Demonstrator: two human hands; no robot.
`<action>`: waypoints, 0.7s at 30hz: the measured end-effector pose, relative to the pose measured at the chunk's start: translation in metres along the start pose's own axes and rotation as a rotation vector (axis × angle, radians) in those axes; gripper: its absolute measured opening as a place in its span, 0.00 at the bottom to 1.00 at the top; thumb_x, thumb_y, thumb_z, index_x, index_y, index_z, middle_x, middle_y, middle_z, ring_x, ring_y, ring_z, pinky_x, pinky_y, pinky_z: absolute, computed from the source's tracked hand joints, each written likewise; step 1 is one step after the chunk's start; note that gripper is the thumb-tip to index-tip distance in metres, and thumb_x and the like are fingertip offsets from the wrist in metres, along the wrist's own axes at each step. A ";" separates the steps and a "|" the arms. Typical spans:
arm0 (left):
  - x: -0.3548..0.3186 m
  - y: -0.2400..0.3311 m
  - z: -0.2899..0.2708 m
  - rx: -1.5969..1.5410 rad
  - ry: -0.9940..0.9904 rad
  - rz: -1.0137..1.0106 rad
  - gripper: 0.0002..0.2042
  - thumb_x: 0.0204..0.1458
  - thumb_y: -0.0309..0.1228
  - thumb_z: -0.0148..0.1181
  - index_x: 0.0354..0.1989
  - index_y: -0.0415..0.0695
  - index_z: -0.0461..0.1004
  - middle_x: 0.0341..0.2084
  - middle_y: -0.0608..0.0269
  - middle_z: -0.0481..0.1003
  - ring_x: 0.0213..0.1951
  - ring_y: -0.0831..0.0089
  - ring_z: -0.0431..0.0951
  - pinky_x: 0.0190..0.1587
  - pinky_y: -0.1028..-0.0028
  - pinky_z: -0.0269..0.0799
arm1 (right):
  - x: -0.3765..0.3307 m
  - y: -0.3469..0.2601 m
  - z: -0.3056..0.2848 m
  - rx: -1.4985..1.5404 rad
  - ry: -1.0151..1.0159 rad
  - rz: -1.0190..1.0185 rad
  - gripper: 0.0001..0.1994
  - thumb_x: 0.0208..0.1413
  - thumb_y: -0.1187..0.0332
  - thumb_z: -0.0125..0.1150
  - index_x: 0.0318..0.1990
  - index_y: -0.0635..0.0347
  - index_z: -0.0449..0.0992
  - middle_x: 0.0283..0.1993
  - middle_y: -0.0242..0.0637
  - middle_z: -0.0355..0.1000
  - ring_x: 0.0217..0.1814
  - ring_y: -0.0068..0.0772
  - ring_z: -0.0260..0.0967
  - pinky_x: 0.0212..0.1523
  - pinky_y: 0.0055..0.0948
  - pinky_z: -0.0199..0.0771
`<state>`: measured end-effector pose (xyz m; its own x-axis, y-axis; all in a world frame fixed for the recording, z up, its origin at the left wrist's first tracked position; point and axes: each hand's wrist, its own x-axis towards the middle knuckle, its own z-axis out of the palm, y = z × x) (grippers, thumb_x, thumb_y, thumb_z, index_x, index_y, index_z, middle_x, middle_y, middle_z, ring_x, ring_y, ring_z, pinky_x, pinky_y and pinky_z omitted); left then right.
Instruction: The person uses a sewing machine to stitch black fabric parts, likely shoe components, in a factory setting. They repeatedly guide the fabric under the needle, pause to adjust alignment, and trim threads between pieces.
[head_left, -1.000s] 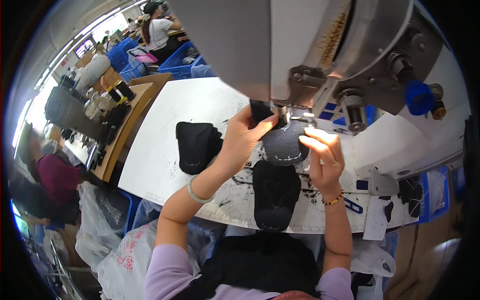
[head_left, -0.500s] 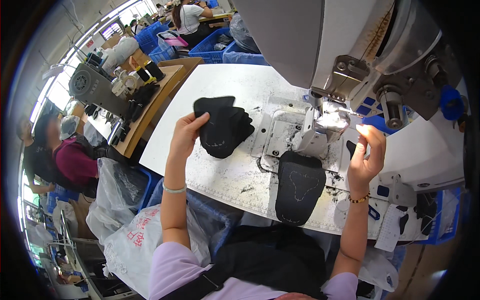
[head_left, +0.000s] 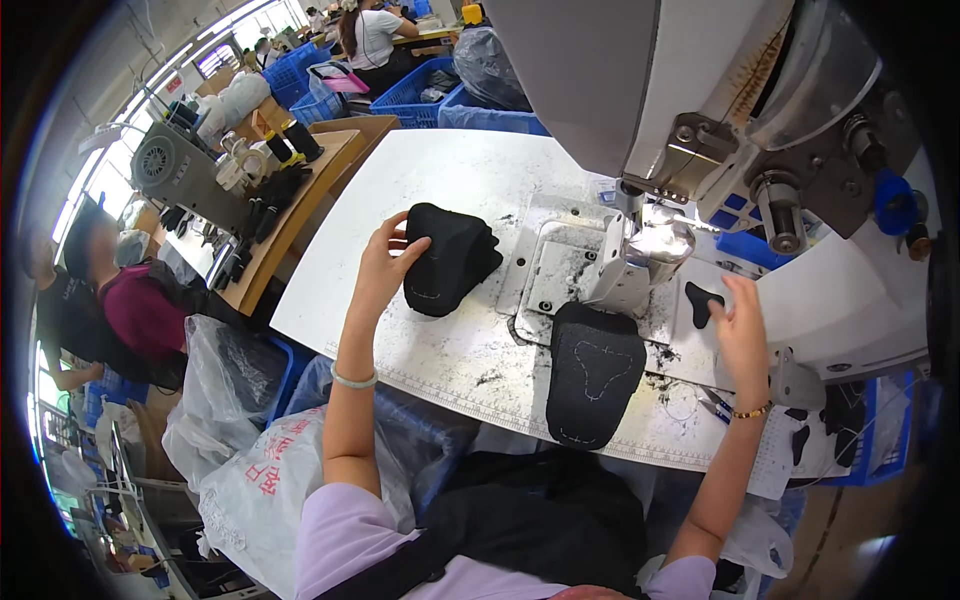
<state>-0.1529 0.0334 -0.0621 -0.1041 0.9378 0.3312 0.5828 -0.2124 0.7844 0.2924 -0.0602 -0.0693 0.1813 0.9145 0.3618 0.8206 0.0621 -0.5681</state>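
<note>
While the left hand (head_left: 385, 262) is resting on a pile of black fabric pieces (head_left: 447, 258), its fingers are spreading loosely over the pile's left edge, touching it rather than closing around it, so the grip is open and flat against the cloth. That pile is lying on the white surface (head_left: 440, 165), just to the right of the left hand's fingertips and left of a metal plate (head_left: 555, 268) set into the surface.

Well apart to the right, the right hand (head_left: 742, 335) is hovering with its fingers slightly curled and its grip open, holding nothing. Just beside its fingertips, to the left, a small black cut piece (head_left: 703, 301) is lying on the surface; whether the fingers are touching it I cannot tell. Between the two hands, a larger black panel (head_left: 594, 372) with pale stitching is lying flat and reaching the near edge of the surface. Above that panel, the sewing machine head (head_left: 690, 90) is hanging over a brightly lit needle area (head_left: 655, 240).

Farther out, left of the left hand, a wooden bench (head_left: 300, 205) is standing beside blue crates (head_left: 300, 85), and another person in a maroon top (head_left: 140, 310) is sitting there. Below the left forearm, plastic bags (head_left: 260, 480) are lying near the floor.
</note>
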 end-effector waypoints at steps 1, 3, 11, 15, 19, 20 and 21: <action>-0.001 0.001 0.000 -0.007 0.012 -0.004 0.23 0.48 0.33 0.65 0.52 0.40 0.69 0.37 0.53 0.72 0.37 0.69 0.74 0.34 0.74 0.72 | -0.001 0.009 0.008 -0.046 -0.025 -0.032 0.16 0.53 0.74 0.55 0.49 0.67 0.67 0.51 0.44 0.64 0.51 0.43 0.66 0.51 0.32 0.65; -0.005 0.004 0.000 0.120 0.109 0.090 0.22 0.49 0.32 0.63 0.53 0.40 0.68 0.38 0.52 0.72 0.37 0.68 0.74 0.36 0.73 0.72 | -0.002 0.020 0.015 0.022 -0.140 0.063 0.19 0.51 0.72 0.58 0.51 0.68 0.66 0.53 0.46 0.61 0.56 0.50 0.61 0.56 0.36 0.61; -0.054 0.095 0.021 -0.081 -0.281 0.290 0.10 0.48 0.26 0.63 0.39 0.39 0.75 0.36 0.59 0.72 0.40 0.66 0.73 0.41 0.73 0.70 | -0.003 0.038 0.017 0.088 -0.183 0.061 0.19 0.48 0.74 0.61 0.49 0.66 0.67 0.51 0.44 0.61 0.52 0.47 0.64 0.52 0.35 0.64; -0.078 0.101 0.069 0.032 -0.512 0.599 0.20 0.45 0.30 0.66 0.47 0.40 0.72 0.42 0.56 0.69 0.45 0.62 0.70 0.47 0.70 0.67 | 0.002 0.029 0.012 0.123 -0.209 0.145 0.18 0.45 0.72 0.64 0.44 0.62 0.66 0.44 0.42 0.60 0.45 0.44 0.64 0.48 0.36 0.65; -0.081 0.100 0.091 0.083 -0.613 0.545 0.24 0.44 0.37 0.67 0.49 0.39 0.70 0.44 0.54 0.66 0.48 0.58 0.66 0.50 0.67 0.65 | 0.004 0.034 0.012 0.073 -0.181 0.147 0.20 0.42 0.72 0.66 0.42 0.59 0.63 0.42 0.43 0.60 0.43 0.42 0.63 0.46 0.36 0.65; -0.080 0.097 0.093 0.097 -0.619 0.598 0.24 0.44 0.39 0.66 0.48 0.40 0.71 0.42 0.56 0.67 0.46 0.59 0.66 0.49 0.68 0.65 | 0.003 0.033 0.011 0.077 -0.170 0.150 0.21 0.41 0.72 0.67 0.42 0.59 0.63 0.42 0.43 0.60 0.43 0.42 0.62 0.46 0.36 0.65; -0.079 0.097 0.094 0.132 -0.595 0.664 0.23 0.44 0.38 0.66 0.48 0.41 0.71 0.42 0.56 0.67 0.45 0.60 0.66 0.48 0.68 0.65 | 0.002 0.032 0.012 0.102 -0.153 0.155 0.21 0.41 0.73 0.67 0.42 0.59 0.62 0.41 0.44 0.60 0.43 0.42 0.63 0.46 0.36 0.65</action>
<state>-0.0122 -0.0356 -0.0613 0.7000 0.6282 0.3396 0.4661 -0.7622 0.4493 0.3126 -0.0518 -0.0955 0.2098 0.9658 0.1526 0.7291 -0.0506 -0.6826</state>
